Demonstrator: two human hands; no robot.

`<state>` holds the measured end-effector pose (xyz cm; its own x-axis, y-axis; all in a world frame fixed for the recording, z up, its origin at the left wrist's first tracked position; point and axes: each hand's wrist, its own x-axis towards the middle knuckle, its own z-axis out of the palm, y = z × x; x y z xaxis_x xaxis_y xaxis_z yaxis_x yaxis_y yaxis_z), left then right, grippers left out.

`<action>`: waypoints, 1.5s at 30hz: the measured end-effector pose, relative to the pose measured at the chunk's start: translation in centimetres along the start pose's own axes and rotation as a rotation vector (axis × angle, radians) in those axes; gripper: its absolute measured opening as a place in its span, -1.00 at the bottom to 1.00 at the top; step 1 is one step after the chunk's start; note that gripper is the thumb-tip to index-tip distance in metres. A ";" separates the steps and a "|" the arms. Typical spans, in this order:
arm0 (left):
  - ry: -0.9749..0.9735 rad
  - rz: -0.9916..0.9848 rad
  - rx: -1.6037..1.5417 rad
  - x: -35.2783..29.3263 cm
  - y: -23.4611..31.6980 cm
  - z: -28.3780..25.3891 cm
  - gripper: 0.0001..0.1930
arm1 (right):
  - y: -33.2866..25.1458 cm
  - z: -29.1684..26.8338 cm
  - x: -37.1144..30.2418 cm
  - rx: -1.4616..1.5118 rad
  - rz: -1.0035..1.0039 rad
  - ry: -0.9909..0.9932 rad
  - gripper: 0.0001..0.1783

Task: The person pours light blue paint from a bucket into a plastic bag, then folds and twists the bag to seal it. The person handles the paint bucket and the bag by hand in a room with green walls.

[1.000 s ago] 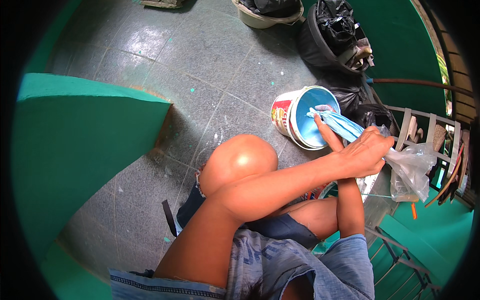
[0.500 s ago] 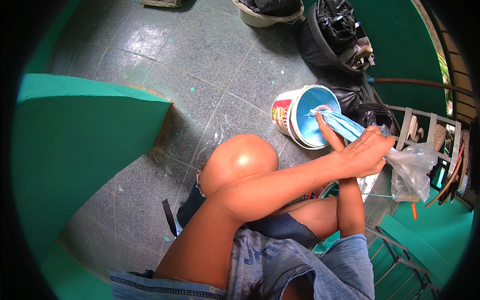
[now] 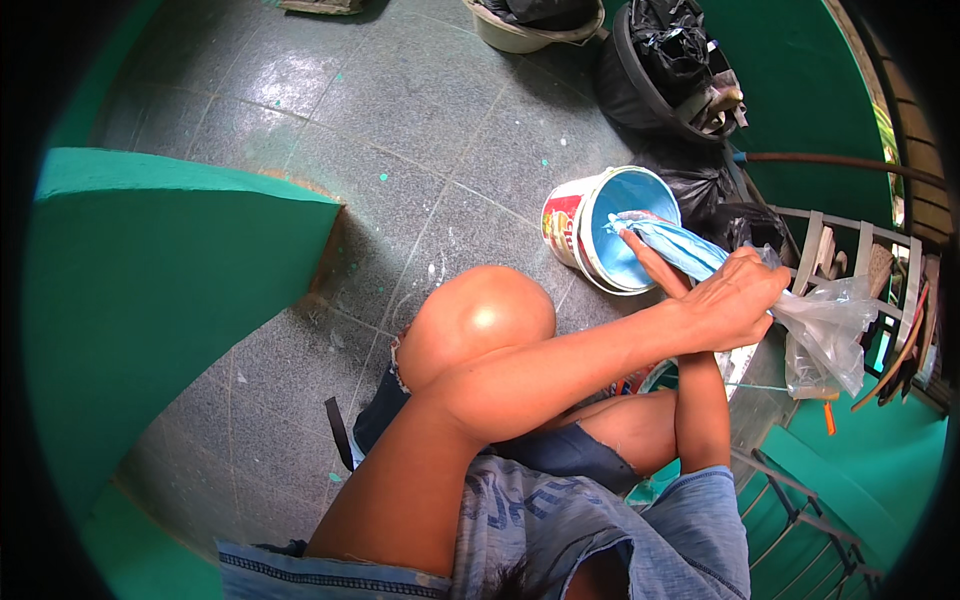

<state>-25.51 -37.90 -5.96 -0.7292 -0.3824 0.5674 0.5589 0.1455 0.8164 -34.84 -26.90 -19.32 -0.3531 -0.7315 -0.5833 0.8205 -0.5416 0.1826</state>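
Note:
A clear plastic bag smeared with light blue paint stretches across to the mouth of a white bucket. My left hand is closed around the bag's middle, and its loose clear end hangs out beyond the fist. My right hand grips the bag nearer its blue end, at the bucket's rim; some of its fingers are hidden behind the bag and my left forearm. Light blue paint coats the bucket's inside. My left forearm crosses over my right one.
Black garbage bags lie beside the bucket. Behind stand a dark bin stuffed with black plastic and a pale basin. A grey rack with brushes is at right. A green wall block juts in at left.
My right hand and the blue end of the bag have shifted slightly left, farther into the bucket's mouth. My left hand keeps its grip in nearly the same place.

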 end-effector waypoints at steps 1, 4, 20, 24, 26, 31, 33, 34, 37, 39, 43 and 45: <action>-0.010 -0.004 -0.001 0.0 0.0 0.0 -0.86 | 0.0 0.1 -0.1 0.057 -0.004 0.000 -0.36; -0.023 -0.014 0.000 0.1 0.2 -0.2 -0.87 | -0.2 -0.3 -0.2 0.182 -0.037 0.027 -0.34; 0.001 -0.005 0.001 0.2 0.4 -0.5 -0.88 | 3.5 1.2 2.5 3.235 0.800 0.164 -0.67; -0.004 -0.007 -0.014 0.3 0.5 -0.2 -0.88 | -1.2 -1.8 3.2 3.067 0.989 0.400 -0.74; -0.011 -0.004 -0.017 0.4 0.7 0.0 -0.88 | -3.3 -2.5 3.8 2.824 1.054 0.552 -0.75; -0.021 -0.025 0.007 0.4 0.2 -0.8 -0.88 | 0.8 -0.5 3.7 3.140 1.020 0.385 -0.78; -0.014 -0.022 0.008 0.4 0.1 -0.8 -0.88 | 1.5 0.0 3.6 3.191 1.007 0.351 -0.80; -0.009 -0.020 0.004 0.3 0.1 -0.7 -0.88 | 1.6 0.3 3.4 3.209 1.005 0.332 -0.80; 0.000 -0.012 -0.004 0.3 0.1 -0.4 -0.88 | 2.0 0.7 3.0 3.251 1.000 0.289 -0.82; 0.005 -0.010 -0.003 0.3 0.1 -0.3 -0.88 | 2.3 0.9 3.0 3.275 1.002 0.277 -0.83; 0.001 -0.011 -0.008 0.4 0.0 -0.2 -0.88 | 2.7 1.2 3.2 3.326 1.000 0.252 -0.85; -0.004 -0.012 -0.013 0.4 0.1 -0.2 -0.88 | 3.1 1.4 2.9 3.360 0.994 0.216 -0.85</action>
<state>-25.68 -38.25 -5.64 -0.7375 -0.3799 0.5584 0.5556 0.1288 0.8214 -33.93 -31.29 -19.37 -0.5317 -0.8452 -0.0543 -0.6957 0.4725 -0.5411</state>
